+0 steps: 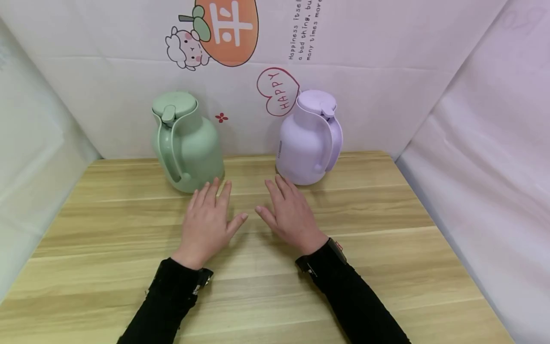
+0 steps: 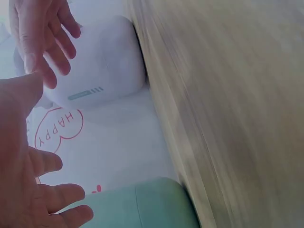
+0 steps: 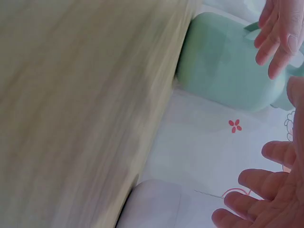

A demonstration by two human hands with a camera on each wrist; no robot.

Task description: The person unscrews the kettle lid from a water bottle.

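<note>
A green thermos jug (image 1: pixel 197 153) stands at the back left of the table, its lid on and its handle facing front-left. To its right stands a lilac thermos jug (image 1: pixel 302 148), handle toward the right. My left hand (image 1: pixel 206 231) is held out just in front of the green jug, fingers extended and thumb apart, holding nothing. Likewise my right hand (image 1: pixel 294 217) reaches toward the front of the lilac jug with fingers extended, holding nothing. In the left wrist view both the lilac jug (image 2: pixel 104 61) and part of the green jug (image 2: pixel 137 206) show beyond the fingers.
The wood-grain table (image 1: pixel 258 296) ends at the back against a white printed cloth (image 1: pixel 369 95) with cartoon figures and lettering. White cloth walls (image 1: pixel 481 157) rise on both sides. Both jugs stand close to the back edge, with a gap between them.
</note>
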